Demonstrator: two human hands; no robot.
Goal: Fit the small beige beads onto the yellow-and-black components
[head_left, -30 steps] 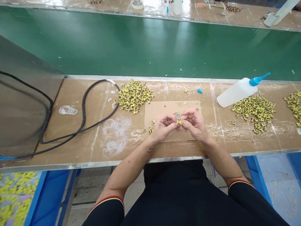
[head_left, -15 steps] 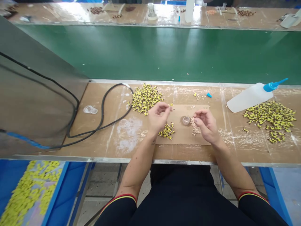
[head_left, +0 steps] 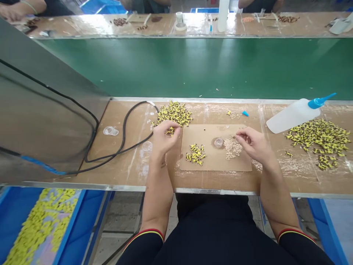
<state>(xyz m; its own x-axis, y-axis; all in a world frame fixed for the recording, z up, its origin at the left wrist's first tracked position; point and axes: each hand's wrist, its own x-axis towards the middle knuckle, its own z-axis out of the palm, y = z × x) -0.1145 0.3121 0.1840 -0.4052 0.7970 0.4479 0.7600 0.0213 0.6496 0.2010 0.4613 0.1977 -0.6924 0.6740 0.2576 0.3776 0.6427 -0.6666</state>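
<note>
Left hand [head_left: 164, 139] has moved outward, fingers nearly meeting, any hold unclear; right hand [head_left: 255, 144] pinches a tiny piece [head_left: 234, 137]. Yellow pieces [head_left: 195, 154] and pale bits [head_left: 232, 148] lie on cardboard [head_left: 215, 164], before the larger yellow pile [head_left: 175, 112] and green surface [head_left: 193, 70].

On the cardboard sheet [head_left: 216, 163], the round dish [head_left: 218, 142] sits between two piles of pieces [head_left: 196, 154].
</note>
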